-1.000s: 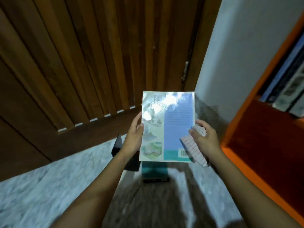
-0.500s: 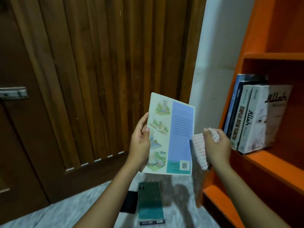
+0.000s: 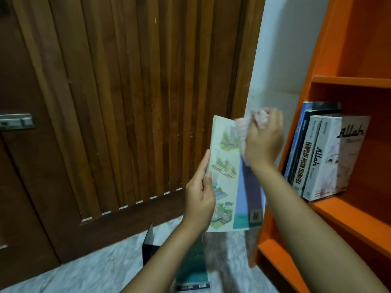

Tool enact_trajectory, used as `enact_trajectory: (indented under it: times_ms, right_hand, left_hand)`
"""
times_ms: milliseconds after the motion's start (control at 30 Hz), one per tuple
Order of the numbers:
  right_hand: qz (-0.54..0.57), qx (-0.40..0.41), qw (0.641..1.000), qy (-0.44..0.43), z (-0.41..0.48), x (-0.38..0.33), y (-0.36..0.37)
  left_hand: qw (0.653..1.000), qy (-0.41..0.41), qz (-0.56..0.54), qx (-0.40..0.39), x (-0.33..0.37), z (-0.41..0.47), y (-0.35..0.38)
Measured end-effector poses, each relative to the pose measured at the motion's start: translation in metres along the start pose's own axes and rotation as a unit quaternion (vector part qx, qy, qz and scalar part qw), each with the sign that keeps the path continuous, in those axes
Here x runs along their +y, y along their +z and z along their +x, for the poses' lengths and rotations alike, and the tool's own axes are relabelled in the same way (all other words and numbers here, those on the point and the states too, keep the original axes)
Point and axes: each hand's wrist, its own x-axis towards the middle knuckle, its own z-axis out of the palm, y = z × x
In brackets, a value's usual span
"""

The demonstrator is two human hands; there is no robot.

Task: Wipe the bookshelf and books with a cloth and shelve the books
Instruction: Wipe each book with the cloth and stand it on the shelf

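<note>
- Both forearms enter from the bottom edge, cut off below the elbow.
- On the marble floor (image 3: 101,269) lies a teal book (image 3: 193,269), its upper part hidden behind the left forearm; its spine text is too small to read. A dark object (image 3: 149,246) stands just beside it, partly covered, and I cannot tell what it is.
- The left hand (image 3: 200,198) grips the left edge of a thin book (image 3: 226,178), held upright in the air, back cover facing the camera with small landscape pictures and a blue panel.
- The right hand (image 3: 263,142) is closed around a pale striped cloth (image 3: 242,134) pressed against the book's upper right corner; hand and cloth are motion-blurred, and the arm hides part of the blue panel.
- The orange bookshelf (image 3: 347,214) stands to the right, cut off by the frame edge; several shelved books (image 3: 323,157) stand upright on its middle board, the leftmost ones barely legible.
- Behind is a slatted wooden door (image 3: 131,102) with a metal latch (image 3: 15,121) and a white wall (image 3: 285,49).
</note>
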Motion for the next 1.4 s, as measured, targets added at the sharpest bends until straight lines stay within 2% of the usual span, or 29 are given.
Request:
enact_trajectory:
  times_ms: [100, 167, 233, 300, 367, 400, 433, 500, 567, 633, 733, 800, 933, 967, 1033, 1133, 1200, 1300, 1400]
  right_hand:
    - [-0.054, 0.023, 0.987, 0.150, 0.005, 0.036, -0.015]
    - [-0.041, 0.027, 0.983, 0.178, -0.002, 0.035, -0.015]
    - [0.011, 0.005, 0.988, 0.154, -0.016, 0.014, -0.007]
    - [0.063, -0.026, 0.996, 0.066, -0.036, -0.010, -0.001]
    - [0.051, -0.053, 0.997, -0.022, -0.053, -0.014, 0.001]
    - [0.030, -0.057, 0.997, -0.029, -0.055, -0.006, 0.001]
    - [0.012, -0.054, 0.998, 0.000, -0.054, 0.005, -0.001]
    - [-0.018, -0.046, 0.992, 0.119, -0.047, 0.029, -0.005]
    - [-0.046, -0.040, 0.979, 0.192, -0.046, 0.040, -0.007]
    - [-0.035, -0.042, 0.982, 0.180, -0.053, 0.028, -0.005]
    - [0.034, -0.068, 0.995, 0.071, -0.078, 0.004, -0.003]
    - [0.030, -0.072, 0.996, 0.040, -0.084, 0.007, -0.005]
    - [-0.037, -0.055, 0.976, 0.209, -0.074, 0.036, -0.014]
    - [-0.040, -0.051, 0.974, 0.218, -0.076, 0.036, -0.014]
    - [0.000, -0.062, 0.983, 0.172, -0.093, 0.020, -0.011]
    - [0.072, -0.125, 0.988, 0.062, -0.126, -0.002, -0.008]
    - [0.069, -0.143, 0.987, 0.036, -0.132, 0.005, -0.010]
    - [0.064, -0.137, 0.979, 0.134, -0.117, 0.035, -0.016]
    - [0.155, -0.176, 0.947, 0.218, -0.096, 0.058, -0.025]
  left_hand:
    - [0.997, -0.028, -0.077, -0.008, 0.010, 0.002, -0.007]
    - [0.997, -0.026, -0.066, -0.029, 0.012, 0.004, -0.003]
    - [0.998, -0.023, -0.044, -0.034, 0.012, 0.007, 0.006]
    - [0.999, -0.019, -0.027, 0.003, 0.009, 0.008, 0.013]
    - [0.997, -0.022, -0.048, 0.052, 0.008, 0.009, 0.012]
    - [0.995, -0.032, -0.075, 0.065, 0.008, 0.010, 0.010]
    - [0.991, -0.043, -0.104, 0.070, 0.008, 0.011, 0.007]
    - [0.985, -0.052, -0.148, 0.076, 0.011, 0.011, 0.002]
    - [0.984, -0.044, -0.154, 0.077, 0.015, 0.012, 0.005]
    - [0.987, -0.038, -0.137, 0.071, 0.016, 0.016, 0.011]
    - [0.987, -0.039, -0.125, 0.095, 0.013, 0.026, 0.014]
    - [0.981, -0.047, -0.146, 0.122, 0.012, 0.033, 0.009]
    - [0.971, -0.055, -0.177, 0.152, 0.014, 0.036, 0.003]
    - [0.970, -0.054, -0.176, 0.156, 0.014, 0.037, 0.005]
    - [0.970, -0.055, -0.172, 0.164, 0.012, 0.043, 0.007]
    - [0.964, -0.083, -0.175, 0.182, 0.007, 0.053, 0.003]
    - [0.957, -0.106, -0.194, 0.190, 0.007, 0.056, -0.007]
    - [0.959, -0.113, -0.209, 0.153, 0.010, 0.054, -0.028]
    - [0.968, -0.107, -0.202, 0.106, 0.014, 0.049, -0.035]
